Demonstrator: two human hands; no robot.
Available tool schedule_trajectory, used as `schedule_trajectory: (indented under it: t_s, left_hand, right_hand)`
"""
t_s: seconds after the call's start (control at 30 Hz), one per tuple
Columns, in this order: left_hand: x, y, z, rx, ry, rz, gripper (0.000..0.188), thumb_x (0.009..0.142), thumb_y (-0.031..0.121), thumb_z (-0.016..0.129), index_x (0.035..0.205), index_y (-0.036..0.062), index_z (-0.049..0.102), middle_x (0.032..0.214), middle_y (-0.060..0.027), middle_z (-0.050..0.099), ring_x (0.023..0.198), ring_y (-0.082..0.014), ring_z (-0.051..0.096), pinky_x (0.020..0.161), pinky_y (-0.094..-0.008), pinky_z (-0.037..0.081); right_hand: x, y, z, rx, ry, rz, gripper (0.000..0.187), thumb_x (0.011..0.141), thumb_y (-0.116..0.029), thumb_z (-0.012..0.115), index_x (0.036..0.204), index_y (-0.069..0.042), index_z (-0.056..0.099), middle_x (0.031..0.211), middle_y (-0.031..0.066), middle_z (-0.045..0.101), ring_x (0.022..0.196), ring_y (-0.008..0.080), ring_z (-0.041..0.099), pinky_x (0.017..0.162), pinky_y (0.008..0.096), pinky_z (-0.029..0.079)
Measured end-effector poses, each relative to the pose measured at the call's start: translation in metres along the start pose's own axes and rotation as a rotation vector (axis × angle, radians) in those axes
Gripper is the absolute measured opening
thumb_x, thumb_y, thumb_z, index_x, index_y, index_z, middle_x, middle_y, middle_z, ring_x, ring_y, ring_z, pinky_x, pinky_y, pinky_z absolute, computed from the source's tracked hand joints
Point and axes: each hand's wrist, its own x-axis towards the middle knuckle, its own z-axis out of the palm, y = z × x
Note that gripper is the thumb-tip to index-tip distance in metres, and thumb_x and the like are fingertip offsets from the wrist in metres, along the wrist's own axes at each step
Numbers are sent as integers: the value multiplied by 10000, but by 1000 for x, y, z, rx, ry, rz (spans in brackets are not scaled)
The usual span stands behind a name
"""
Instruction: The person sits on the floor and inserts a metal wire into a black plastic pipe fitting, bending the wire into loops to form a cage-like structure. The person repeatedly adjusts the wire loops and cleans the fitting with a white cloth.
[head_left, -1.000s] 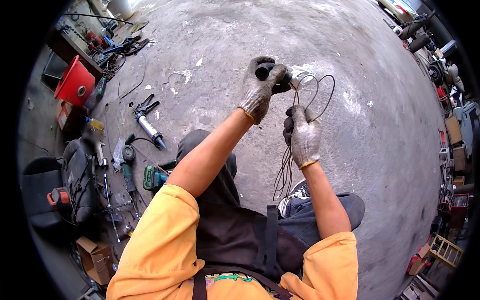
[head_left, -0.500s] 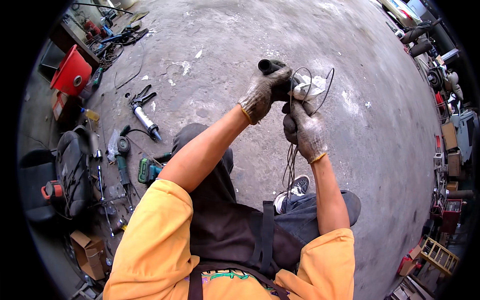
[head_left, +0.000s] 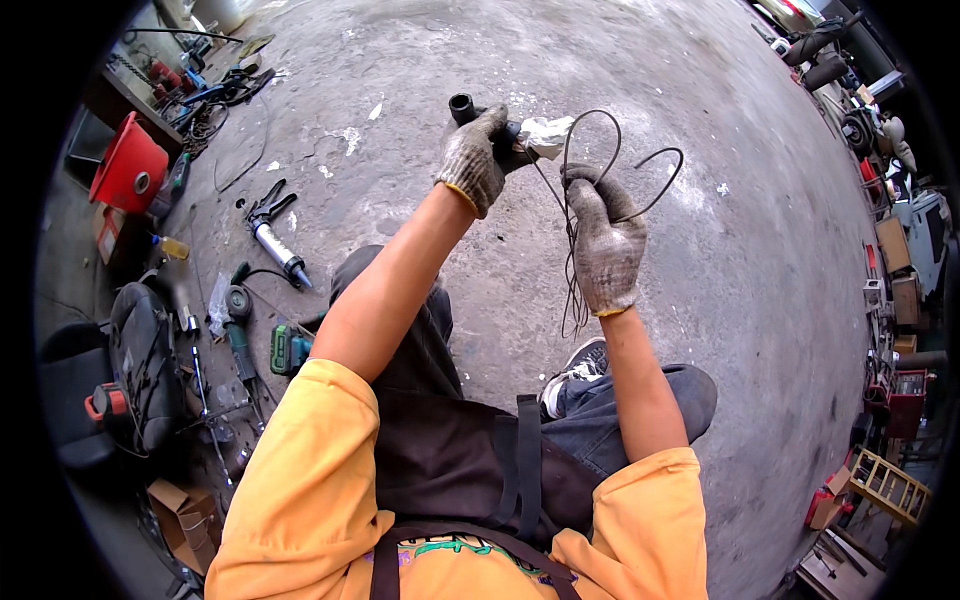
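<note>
My left hand (head_left: pixel 472 165), in a dirty knit work glove, is closed around a short black tube (head_left: pixel 461 105) whose hollow end points away and to the left. A crumpled white wad (head_left: pixel 546 134) sticks out at the tube's other end. To the right, my gloved right hand (head_left: pixel 608 245) grips a thin dark wire (head_left: pixel 619 130). The wire loops above the fingers, and several strands hang beside the hand. One strand runs up toward the tube; whether it is fixed there, I cannot tell.
On the floor at left lie a caulking gun (head_left: pixel 272 240), an angle grinder (head_left: pixel 240 340) and a green power-tool piece (head_left: pixel 290 348). Farther left are a red tub (head_left: pixel 130 165) and a black car seat (head_left: pixel 145 350). Boxes and a yellow ladder (head_left: pixel 890 487) line the right side.
My hands have drawn apart. The left has moved left and away with the black tube and white wad; the right has shifted slightly, still holding the wire.
</note>
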Motion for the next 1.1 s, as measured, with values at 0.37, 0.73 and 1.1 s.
schedule_trajectory:
  t_s: [0.37,0.73,1.1]
  left_hand:
    - [44,36,-45,-286,87,-156,204,992,185,630,885,22,571,768,-109,631,591,-199,611,441,-240,514]
    - [1,22,-12,-168,-192,201,135,1005,130,601,1114,77,542,1008,-144,652,875,-284,691,781,-427,633]
    - [-29,13,11,94,-210,181,276,979,268,664,1186,109,573,912,-63,662,740,-192,684,641,-349,607]
  right_hand:
    - [15,-42,-57,400,154,-7,316,996,-306,647,1083,-3,659,751,28,611,634,113,515,570,268,428]
    - [-3,-49,-15,50,109,173,153,951,-151,702,1007,-8,698,721,16,631,588,94,547,528,256,424]
    - [2,-37,-2,56,217,161,96,918,-107,734,951,-19,715,720,0,656,595,67,567,532,236,456]
